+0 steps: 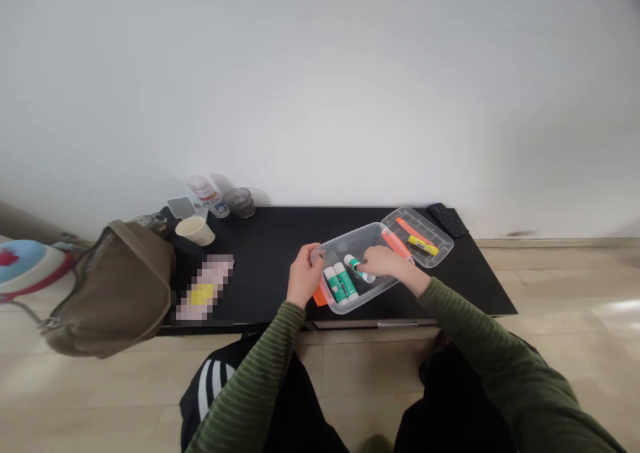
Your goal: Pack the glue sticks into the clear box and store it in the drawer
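Note:
A clear plastic box (363, 304) with orange end clips stands near the front of the black table. My left hand (304, 276) is closed over its left end, the thumb at the rim. Reaching in over the right side, my right hand (386, 262) has its fingers pinched on a green-and-white glue stick (369, 278) inside the box. Two more glue sticks (340, 283) lie side by side at the box's left end. Behind the box on the right rests its clear lid (430, 261), with a yellow stick-shaped item (423, 244) and an orange strip (407, 228) on it.
A black keypad-like object (447, 220) lies at the back right of the table (290, 233). On the left are a paper cup (196, 232), a dark glass (240, 203), a white spray can (210, 196), a blurred-out pink item (210, 283) and a brown bag (115, 286). A wall rises behind.

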